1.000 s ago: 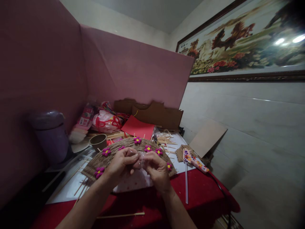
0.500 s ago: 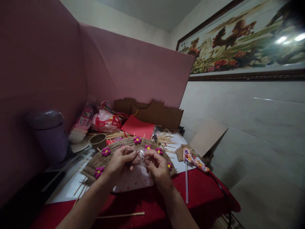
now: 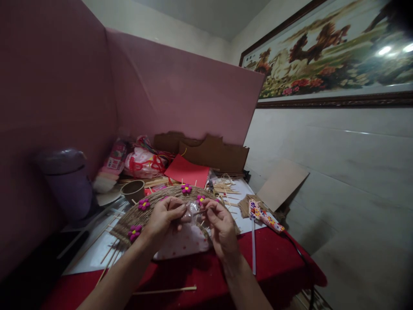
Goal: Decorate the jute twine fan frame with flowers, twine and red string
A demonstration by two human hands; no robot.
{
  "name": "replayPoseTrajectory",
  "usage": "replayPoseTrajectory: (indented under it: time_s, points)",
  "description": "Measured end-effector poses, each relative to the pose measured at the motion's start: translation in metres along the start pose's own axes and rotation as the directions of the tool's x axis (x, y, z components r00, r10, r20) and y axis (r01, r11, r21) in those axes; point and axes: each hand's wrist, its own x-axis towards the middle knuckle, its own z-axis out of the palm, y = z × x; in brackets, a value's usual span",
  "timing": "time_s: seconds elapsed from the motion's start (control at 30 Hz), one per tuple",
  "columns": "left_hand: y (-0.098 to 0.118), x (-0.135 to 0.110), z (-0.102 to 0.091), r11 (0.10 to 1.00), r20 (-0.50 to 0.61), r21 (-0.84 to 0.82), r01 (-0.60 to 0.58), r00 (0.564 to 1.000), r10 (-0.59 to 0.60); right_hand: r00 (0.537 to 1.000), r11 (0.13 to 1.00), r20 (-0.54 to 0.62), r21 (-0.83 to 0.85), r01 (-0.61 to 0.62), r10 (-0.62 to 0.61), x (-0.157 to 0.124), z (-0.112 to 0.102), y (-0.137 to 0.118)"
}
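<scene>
My left hand [image 3: 167,215] is closed in a pinch on a small clear plastic bag [image 3: 193,207]. Beside it, my right hand [image 3: 222,224] pinches a small, thin, dark piece that I cannot make out, close to the bag's edge. Below and behind both hands lies a fan-shaped panel [image 3: 124,226] wound with brown cord, with thin sticks poking from its rim. Magenta clay-like flowers [image 3: 186,188] with yellow centres sit on it. A white cloth with red dots [image 3: 180,247] covers its lower middle. The hands hide part of the panel.
A flower-patterned glue gun [image 3: 266,217] with a glue stick [image 3: 253,249] lies at right, its cord trailing down. A loose stick [image 3: 164,291] rests on the red tablecloth [image 3: 274,262]. Behind are a cardboard ring [image 3: 133,191], red paper [image 3: 189,171] and cardboard [image 3: 216,155]. A purple bin [image 3: 69,189] stands left.
My right hand has drawn slightly right, away from the plastic bag, and a thin dark piece now shows at its fingertips. My left hand has kept its grip on the bag.
</scene>
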Motion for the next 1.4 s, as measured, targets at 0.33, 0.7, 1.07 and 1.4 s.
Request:
replayPoseTrajectory:
  time_s: [0.33, 0.7, 1.07, 1.4]
  points:
    - [0.006, -0.002, -0.001, 0.999, -0.024, -0.04, -0.019, 1.0, 0.018, 0.989, 0.981, -0.061, 0.151, -0.123, 0.134, -0.001, 0.006, -0.002]
    - [0.003, 0.0, -0.002, 0.999, -0.081, -0.018, -0.038, 0.996, 0.037, 0.977, 0.971, -0.042, 0.123, -0.203, 0.21, -0.004, 0.004, -0.007]
    - [0.004, 0.0, -0.002, 0.999, -0.097, -0.003, -0.049, 0.994, 0.049, 0.988, 0.989, 0.074, 0.045, -0.14, 0.136, -0.003, 0.005, -0.001]
    - [0.004, 0.0, -0.001, 0.999, -0.043, 0.035, -0.02, 0.999, 0.021, 0.976, 0.821, 0.119, -0.528, 0.218, -0.183, -0.004, 0.0, 0.006]
